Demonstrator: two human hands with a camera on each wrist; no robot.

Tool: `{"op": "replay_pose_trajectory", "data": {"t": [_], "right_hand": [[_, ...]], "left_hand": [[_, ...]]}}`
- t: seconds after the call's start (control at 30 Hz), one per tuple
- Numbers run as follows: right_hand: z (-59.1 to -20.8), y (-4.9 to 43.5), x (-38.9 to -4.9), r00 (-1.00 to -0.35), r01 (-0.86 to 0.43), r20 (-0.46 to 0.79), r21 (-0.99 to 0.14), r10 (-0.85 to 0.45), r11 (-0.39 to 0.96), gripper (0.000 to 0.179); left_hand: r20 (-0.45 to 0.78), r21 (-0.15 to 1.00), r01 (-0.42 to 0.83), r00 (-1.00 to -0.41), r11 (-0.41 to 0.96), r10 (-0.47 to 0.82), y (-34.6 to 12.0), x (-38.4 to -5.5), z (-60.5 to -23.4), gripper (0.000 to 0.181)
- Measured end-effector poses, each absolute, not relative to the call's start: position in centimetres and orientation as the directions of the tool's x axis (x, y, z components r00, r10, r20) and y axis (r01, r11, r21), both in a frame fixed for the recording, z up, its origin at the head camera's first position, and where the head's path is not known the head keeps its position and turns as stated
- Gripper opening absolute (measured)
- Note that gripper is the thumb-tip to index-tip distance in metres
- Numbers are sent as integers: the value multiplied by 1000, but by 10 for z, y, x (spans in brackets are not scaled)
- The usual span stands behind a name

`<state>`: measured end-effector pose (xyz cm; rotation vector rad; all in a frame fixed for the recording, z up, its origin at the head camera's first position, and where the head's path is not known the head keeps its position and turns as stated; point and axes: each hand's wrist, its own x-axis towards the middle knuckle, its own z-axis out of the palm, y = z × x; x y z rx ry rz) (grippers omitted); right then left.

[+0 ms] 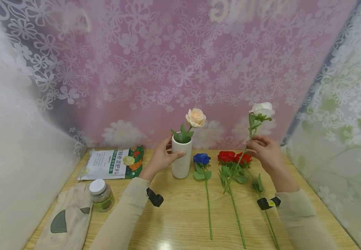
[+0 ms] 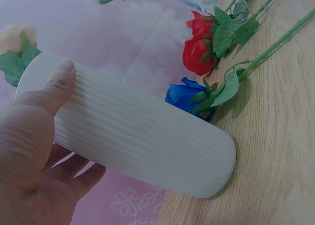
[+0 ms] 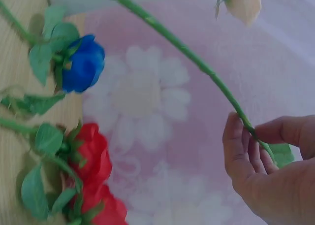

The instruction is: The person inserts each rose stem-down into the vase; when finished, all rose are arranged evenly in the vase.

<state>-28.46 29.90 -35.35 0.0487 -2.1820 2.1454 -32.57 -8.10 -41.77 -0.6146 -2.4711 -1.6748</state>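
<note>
A white ribbed vase [image 1: 181, 161] stands upright on the table, a peach rose [image 1: 195, 118] rising from its mouth. My left hand [image 1: 164, 158] grips the vase from the left near its top; in the left wrist view the thumb lies across the ribs and the fingers curl behind. Up on the right, my right hand [image 1: 264, 152] pinches the green stem [image 3: 211, 73] of a white rose [image 1: 262, 110] below its leaves, bloom upward. The stem's lower end overlaps the red roses in the head view. A blue rose [image 1: 202, 159] lies right of the vase.
Two red roses [image 1: 226, 157] lie on the wooden table [image 1: 174, 215], stems toward me. At the left are a fertilizer bag [image 1: 110, 164], a jar with a white lid [image 1: 101, 196] and a folded beige cloth item [image 1: 71, 218]. A pink floral curtain [image 1: 155, 69] hangs behind.
</note>
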Motion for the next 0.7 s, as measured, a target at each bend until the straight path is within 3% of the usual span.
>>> {"op": "replay_pose_trajectory", "data": {"t": [0.23,0.37,0.7], "right_hand": [[-338,276,-292,-992,-82,60,-974,112,-210,40],[-329,262,-296,-987,-121,79,-939,140,-323,33],[-314,237,-305,-964,-243,162,-860,210,-448,29]], "left_hand": [[295,874,374,-916,311,272,-81,-326,-419,87],[298,873,379,-913,306,278,-82,-326,-419,86],[281,872,366,-918,325,280,-81,-326,-417,86]]}}
